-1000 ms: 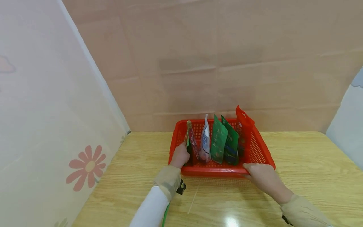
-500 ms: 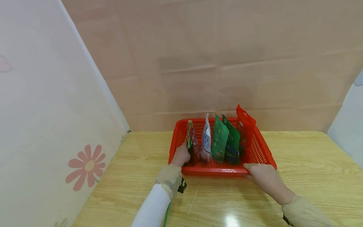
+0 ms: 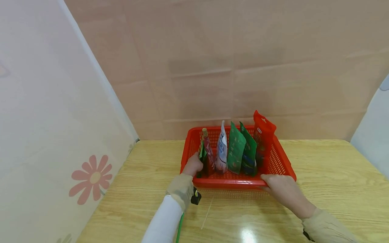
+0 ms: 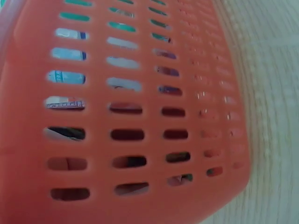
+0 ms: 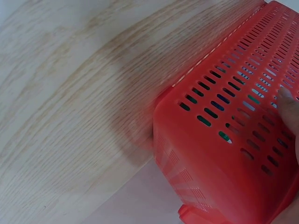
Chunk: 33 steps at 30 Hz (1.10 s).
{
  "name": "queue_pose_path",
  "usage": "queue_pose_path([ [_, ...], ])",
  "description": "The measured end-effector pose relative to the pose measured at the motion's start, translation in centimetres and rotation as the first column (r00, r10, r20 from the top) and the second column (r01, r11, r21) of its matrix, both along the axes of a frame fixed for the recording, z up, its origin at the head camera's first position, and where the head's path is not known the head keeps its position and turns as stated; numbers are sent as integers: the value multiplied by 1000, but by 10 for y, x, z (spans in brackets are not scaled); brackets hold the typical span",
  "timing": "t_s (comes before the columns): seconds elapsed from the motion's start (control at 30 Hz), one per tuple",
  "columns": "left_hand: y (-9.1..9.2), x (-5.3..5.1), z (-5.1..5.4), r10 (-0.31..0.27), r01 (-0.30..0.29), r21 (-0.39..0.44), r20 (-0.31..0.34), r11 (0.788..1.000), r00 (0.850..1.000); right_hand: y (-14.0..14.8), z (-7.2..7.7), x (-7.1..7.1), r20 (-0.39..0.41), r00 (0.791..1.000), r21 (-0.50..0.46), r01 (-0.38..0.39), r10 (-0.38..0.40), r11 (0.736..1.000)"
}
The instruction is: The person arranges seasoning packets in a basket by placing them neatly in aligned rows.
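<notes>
A red plastic basket (image 3: 231,184) with slotted walls stands on the table. My right hand (image 3: 281,185) grips its front rim toward the right; in the right wrist view the thumb (image 5: 288,109) lies against the outer wall. At the front left corner, my left hand (image 3: 192,164) reaches over the rim, its fingertips inside beside a narrow green packet (image 3: 202,152); whether they hold rim or packet is hidden. Rightward stand a dark red item (image 3: 209,150) with a tan top, a white and blue bag (image 3: 222,152), a green pouch (image 3: 236,148), a darker green pouch (image 3: 250,148) and a red bag (image 3: 263,135).
The wood-grain table (image 3: 146,175) extends on both sides of the basket. Close behind the basket is a brown paper-like wall (image 3: 200,67). A pale wall panel with a flower print (image 3: 95,178) borders the left side. A green cord (image 3: 180,229) hangs by the left forearm.
Most of the packets in the basket have shifted slightly to the right. My left hand has moved a little left, while my right hand stays on the rim.
</notes>
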<state>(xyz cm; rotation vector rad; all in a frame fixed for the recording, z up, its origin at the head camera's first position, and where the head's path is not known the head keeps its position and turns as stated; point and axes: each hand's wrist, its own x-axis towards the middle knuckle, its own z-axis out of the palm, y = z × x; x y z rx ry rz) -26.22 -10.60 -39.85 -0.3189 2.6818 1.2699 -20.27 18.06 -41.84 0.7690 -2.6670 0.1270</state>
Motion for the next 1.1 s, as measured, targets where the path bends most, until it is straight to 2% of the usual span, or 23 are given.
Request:
queue_pose_path([
  [0.13, 0, 3, 2, 14, -13, 43, -21, 999, 1000, -1, 0, 0, -7, 1000, -2, -5, 5, 1000],
  [0.27, 1, 3, 2, 16, -15, 49, -22, 999, 1000, 0, 0, -1, -11, 1000, 1, -4, 4, 1000],
  [0.43, 2, 4, 2, -27, 24, -90, -43, 996, 999, 0, -1, -1, -25, 1000, 4, -15, 15, 1000],
  [0.5, 3, 7, 6, -45, 31, -179, -72, 983, 996, 0, -2, -1, -29, 999, 5, -18, 18, 1000],
  [0.6, 4, 12, 16, -50, 10, -290, -128, 957, 991, 0, -1, -1, -34, 999, 8, -15, 15, 1000],
  [0.73, 5, 17, 30, -53, -21, -395, -176, 918, 983, 1, -1, -1, -30, 1000, 6, 4, -3, 1000],
  [0.8, 4, 18, 31, -57, -33, -445, -187, 895, 981, 1, -1, -1, -21, 1000, 4, 6, -6, 1000],
  [0.93, 2, 18, 28, -48, -62, -503, -204, 862, 978, 1, -2, -1, -12, 1000, 3, 1, -1, 1000],
  [1.1, -1, 16, 24, -32, -79, -496, -212, 864, 977, 0, -2, -1, -10, 1000, 6, 4, -4, 1000],
])
